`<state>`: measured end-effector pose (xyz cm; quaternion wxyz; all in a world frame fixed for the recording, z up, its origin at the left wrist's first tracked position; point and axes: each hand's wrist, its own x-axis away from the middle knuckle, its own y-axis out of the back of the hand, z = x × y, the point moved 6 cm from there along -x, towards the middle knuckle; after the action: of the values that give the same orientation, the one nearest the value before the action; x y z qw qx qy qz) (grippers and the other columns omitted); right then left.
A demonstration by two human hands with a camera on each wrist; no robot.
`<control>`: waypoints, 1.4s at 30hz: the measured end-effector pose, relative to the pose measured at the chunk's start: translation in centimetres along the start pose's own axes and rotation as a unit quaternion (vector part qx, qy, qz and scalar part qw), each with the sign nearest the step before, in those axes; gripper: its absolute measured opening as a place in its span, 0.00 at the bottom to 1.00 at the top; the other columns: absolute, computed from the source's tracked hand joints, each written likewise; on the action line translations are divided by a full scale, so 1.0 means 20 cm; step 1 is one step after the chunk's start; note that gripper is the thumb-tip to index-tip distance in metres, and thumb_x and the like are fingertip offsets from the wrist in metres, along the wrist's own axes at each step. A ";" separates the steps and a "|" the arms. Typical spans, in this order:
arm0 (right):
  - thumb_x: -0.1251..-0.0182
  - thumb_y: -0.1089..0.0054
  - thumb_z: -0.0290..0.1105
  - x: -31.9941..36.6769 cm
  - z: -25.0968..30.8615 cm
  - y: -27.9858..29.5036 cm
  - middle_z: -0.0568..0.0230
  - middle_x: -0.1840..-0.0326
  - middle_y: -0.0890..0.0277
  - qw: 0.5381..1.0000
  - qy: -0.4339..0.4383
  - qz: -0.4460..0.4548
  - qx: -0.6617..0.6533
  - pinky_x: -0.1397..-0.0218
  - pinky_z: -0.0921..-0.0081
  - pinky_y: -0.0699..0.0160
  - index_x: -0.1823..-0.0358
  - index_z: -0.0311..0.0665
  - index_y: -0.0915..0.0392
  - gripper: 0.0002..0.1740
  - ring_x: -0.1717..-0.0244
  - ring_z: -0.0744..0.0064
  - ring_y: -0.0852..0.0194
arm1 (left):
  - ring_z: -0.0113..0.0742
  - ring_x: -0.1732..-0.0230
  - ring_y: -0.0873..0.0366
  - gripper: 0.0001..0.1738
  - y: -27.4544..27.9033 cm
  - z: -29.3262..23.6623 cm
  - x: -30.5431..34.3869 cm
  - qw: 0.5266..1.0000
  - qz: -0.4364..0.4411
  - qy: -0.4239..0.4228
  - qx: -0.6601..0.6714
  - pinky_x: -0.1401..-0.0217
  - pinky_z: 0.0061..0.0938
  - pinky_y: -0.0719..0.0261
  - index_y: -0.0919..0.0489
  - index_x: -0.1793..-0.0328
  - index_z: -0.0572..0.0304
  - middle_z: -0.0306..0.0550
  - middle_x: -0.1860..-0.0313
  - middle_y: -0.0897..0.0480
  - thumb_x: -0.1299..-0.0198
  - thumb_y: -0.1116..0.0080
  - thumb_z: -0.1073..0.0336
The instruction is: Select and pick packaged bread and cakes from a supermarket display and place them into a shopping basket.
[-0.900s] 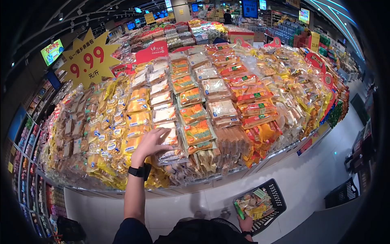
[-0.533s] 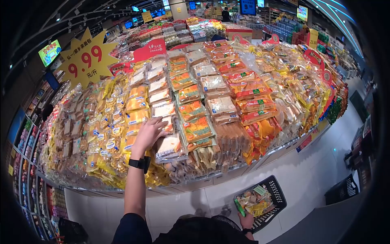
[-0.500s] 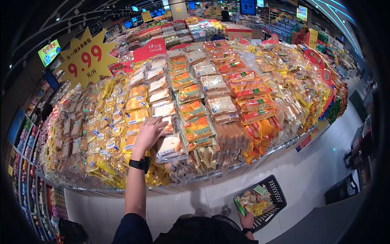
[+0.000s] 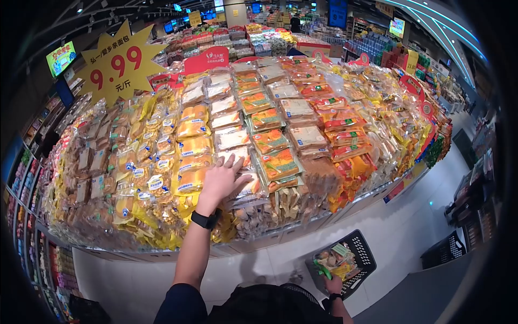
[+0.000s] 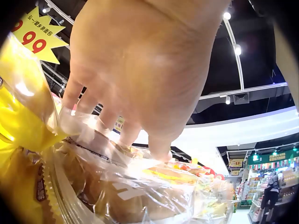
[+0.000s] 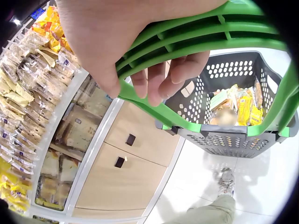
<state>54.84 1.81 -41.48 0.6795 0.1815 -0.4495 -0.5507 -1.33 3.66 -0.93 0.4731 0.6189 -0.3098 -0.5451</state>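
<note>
In the head view my left hand (image 4: 220, 182) lies with fingers spread over a column of clear-wrapped white bread packs (image 4: 233, 139). Its thumb reaches across the front bread pack (image 4: 250, 187). The left wrist view shows the palm above a crinkled clear bread bag (image 5: 135, 198), fingertips at the wrapping. Down at the lower right, my right hand (image 4: 334, 284) grips the green handle (image 6: 187, 35) of a dark shopping basket (image 4: 367, 256). Fingers curl under that handle in the right wrist view. Several packaged snacks (image 6: 244, 108) lie inside the basket.
Yellow-wrapped bread packs (image 4: 192, 162) line the left side of the hand, orange-labelled packs (image 4: 279, 164) the right. A star-shaped price sign (image 4: 120, 63) stands at the left. Wooden cabinet doors (image 6: 126, 170) form the stand's base. Another basket (image 4: 443, 251) is at the far right.
The left hand has come down from above the white bread packs onto them, fingers spreading. The head view has shifted, moving the stand slightly in frame. The right hand keeps holding the basket.
</note>
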 end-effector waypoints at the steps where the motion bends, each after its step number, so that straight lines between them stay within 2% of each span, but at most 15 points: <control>1: 0.44 0.30 0.48 -0.03 -0.05 -0.02 0.48 0.69 0.16 0.999 0.037 -0.028 0.023 0.56 0.60 0.19 0.54 0.36 0.14 0.24 0.64 0.51 0.14 | 0.56 0.29 0.30 0.32 0.09 -0.05 0.05 0.998 -0.053 -0.021 -0.016 0.28 0.47 0.32 0.22 0.32 0.50 0.52 0.33 0.21 0.33 0.44 0.38; 6: 0.47 0.27 0.45 0.23 0.14 0.21 0.47 0.67 0.15 0.996 0.025 -0.083 0.012 0.55 0.57 0.19 0.58 0.33 0.14 0.23 0.63 0.49 0.14 | 0.51 0.43 0.21 0.20 0.38 -0.33 0.21 0.947 -0.180 -0.142 0.226 0.39 0.44 0.26 0.18 0.47 0.60 0.51 0.49 0.16 0.38 0.33 0.55; 10: 0.48 0.25 0.42 0.15 -0.27 0.08 0.42 0.68 0.17 0.990 0.025 -0.133 0.029 0.56 0.54 0.20 0.61 0.34 0.15 0.20 0.62 0.42 0.16 | 0.42 0.62 0.16 0.12 -0.05 -0.86 0.57 0.797 -0.010 -0.270 0.540 0.56 0.34 0.20 0.14 0.53 0.57 0.43 0.64 0.14 0.42 0.29 0.65; 11: 0.47 0.26 0.40 0.23 -0.27 0.09 0.42 0.68 0.17 0.991 0.023 -0.133 0.021 0.56 0.53 0.20 0.61 0.33 0.15 0.18 0.63 0.42 0.16 | 0.42 0.63 0.17 0.09 -0.10 -0.91 0.62 0.810 0.000 -0.273 0.519 0.58 0.34 0.20 0.15 0.54 0.55 0.43 0.65 0.14 0.39 0.31 0.63; 13: 0.48 0.25 0.39 0.23 -0.28 0.10 0.43 0.70 0.17 0.993 0.007 -0.115 0.000 0.57 0.54 0.20 0.61 0.34 0.14 0.18 0.64 0.43 0.16 | 0.48 0.60 0.17 0.14 -0.50 -1.23 0.79 0.794 0.269 -0.361 0.409 0.55 0.41 0.21 0.18 0.51 0.56 0.48 0.61 0.14 0.32 0.41 0.54; 17: 0.48 0.24 0.40 0.14 -0.23 0.09 0.49 0.72 0.15 0.997 0.035 -0.055 0.036 0.59 0.60 0.19 0.62 0.34 0.12 0.17 0.69 0.53 0.14 | 0.50 0.49 0.19 0.19 -1.00 -1.55 1.03 0.745 0.272 -0.414 0.446 0.51 0.44 0.21 0.21 0.46 0.55 0.49 0.57 0.17 0.35 0.40 0.52; 19: 0.46 0.27 0.36 0.10 -0.27 0.08 0.56 0.75 0.16 0.997 -0.020 0.051 -0.046 0.64 0.68 0.20 0.64 0.32 0.13 0.14 0.74 0.67 0.17 | 0.50 0.34 0.28 0.30 -1.14 -1.69 1.09 0.746 0.304 -0.460 0.372 0.39 0.43 0.26 0.26 0.36 0.60 0.51 0.35 0.24 0.42 0.35 0.54; 20: 0.45 0.29 0.33 0.09 -0.27 0.07 0.59 0.77 0.16 0.994 -0.019 0.082 -0.075 0.68 0.71 0.21 0.64 0.30 0.13 0.13 0.76 0.73 0.18 | 0.50 0.34 0.28 0.30 -1.19 -1.75 1.11 0.744 0.311 -0.461 0.370 0.39 0.43 0.26 0.26 0.36 0.60 0.51 0.35 0.24 0.42 0.35 0.54; 24: 0.45 0.27 0.39 0.03 -0.40 0.04 0.58 0.77 0.16 0.996 -0.005 0.077 -0.052 0.62 0.66 0.19 0.68 0.35 0.13 0.13 0.73 0.65 0.16 | 0.54 0.20 0.42 0.44 -1.35 -1.99 1.18 0.771 0.305 -0.480 0.287 0.25 0.58 0.41 0.36 0.23 0.53 0.49 0.21 0.36 0.46 0.33 0.55; 26: 0.45 0.28 0.41 0.02 -0.36 0.11 0.56 0.75 0.16 0.996 0.001 0.076 -0.051 0.60 0.63 0.18 0.66 0.35 0.13 0.15 0.72 0.59 0.15 | 0.56 0.23 0.39 0.40 -1.38 -2.15 1.15 0.784 0.301 -0.453 0.301 0.24 0.58 0.43 0.34 0.25 0.53 0.50 0.25 0.32 0.47 0.37 0.61; 27: 0.42 0.29 0.38 -0.01 -0.39 0.10 0.60 0.77 0.17 0.998 0.040 0.056 -0.005 0.66 0.70 0.19 0.69 0.34 0.14 0.13 0.77 0.72 0.18 | 0.55 0.24 0.38 0.38 -1.38 -2.22 1.14 0.766 0.338 -0.451 0.308 0.24 0.60 0.44 0.32 0.26 0.54 0.50 0.27 0.30 0.47 0.39 0.63; 29: 0.44 0.30 0.42 -0.21 -0.23 0.04 0.53 0.75 0.17 0.988 0.142 0.066 0.015 0.61 0.62 0.18 0.65 0.35 0.15 0.16 0.72 0.57 0.16 | 0.54 0.29 0.32 0.32 -1.40 -2.31 1.09 0.758 0.366 -0.448 0.302 0.27 0.60 0.39 0.27 0.32 0.56 0.52 0.35 0.24 0.48 0.41 0.64; 30: 0.45 0.30 0.45 -0.11 -0.37 0.11 0.47 0.72 0.17 0.992 0.101 0.074 -0.025 0.58 0.57 0.18 0.62 0.35 0.16 0.20 0.68 0.46 0.16 | 0.54 0.34 0.27 0.29 -1.44 -2.37 1.07 0.768 0.355 -0.447 0.291 0.30 0.58 0.33 0.24 0.37 0.57 0.54 0.42 0.20 0.48 0.40 0.64; 34: 0.42 0.33 0.50 -0.10 -0.29 0.32 0.44 0.63 0.16 0.994 0.057 0.096 0.001 0.51 0.51 0.20 0.60 0.38 0.15 0.21 0.58 0.41 0.18 | 0.55 0.60 0.14 0.18 -1.60 -2.59 1.00 0.739 0.423 -0.472 0.228 0.53 0.46 0.18 0.14 0.59 0.56 0.54 0.65 0.13 0.43 0.37 0.49; 42: 0.42 0.34 0.53 -0.29 -0.44 0.33 0.50 0.61 0.16 0.983 0.134 0.116 -0.040 0.53 0.54 0.21 0.59 0.42 0.15 0.22 0.59 0.44 0.19 | 0.58 0.64 0.14 0.12 -1.67 -2.84 0.91 0.710 0.478 -0.490 0.164 0.58 0.49 0.17 0.13 0.66 0.51 0.59 0.70 0.14 0.46 0.40 0.54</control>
<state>65.86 7.02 -43.65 0.7995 0.1734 -0.3497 -0.4565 53.03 13.33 -41.21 0.3434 0.1016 -0.8372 -0.4134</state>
